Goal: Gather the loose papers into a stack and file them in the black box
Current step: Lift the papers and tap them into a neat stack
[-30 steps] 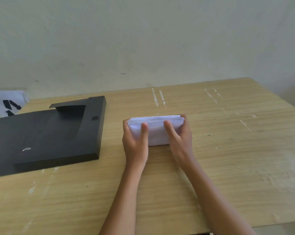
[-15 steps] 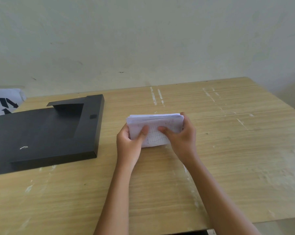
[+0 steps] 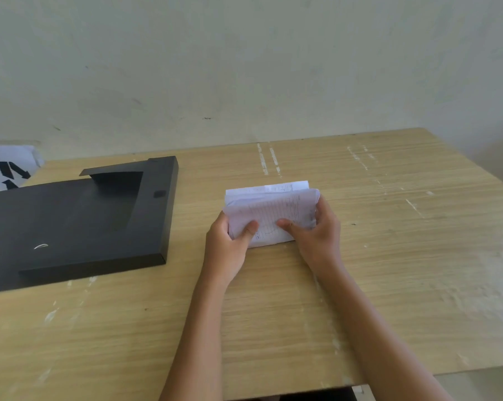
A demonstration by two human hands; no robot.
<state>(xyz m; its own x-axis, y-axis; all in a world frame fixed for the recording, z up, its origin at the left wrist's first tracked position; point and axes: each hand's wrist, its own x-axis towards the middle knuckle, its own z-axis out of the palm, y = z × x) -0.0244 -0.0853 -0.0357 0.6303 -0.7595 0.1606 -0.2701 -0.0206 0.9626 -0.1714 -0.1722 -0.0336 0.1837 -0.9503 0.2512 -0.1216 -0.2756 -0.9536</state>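
Papers (image 3: 269, 208) stand tilted on the wooden table (image 3: 389, 270), pinched from each side by 2 hands: left hand (image 3: 225, 248) and right hand (image 3: 316, 235), thumbs on the near face. Black box (image 3: 76, 221) lies open, well left.

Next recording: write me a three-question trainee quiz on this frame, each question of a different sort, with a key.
1. True or false: the paper stack is already inside the black box.
2. Multiple choice: how is the stack held? A) by the left hand alone; B) by the right hand alone; C) by both hands, one at each end.
3. Fill in the blank: from the person's view, the box lies to the ____ of the stack on the wooden table.

Key: 1 false, the stack stands on edge on the table, apart from the box; 2 C; 3 left.
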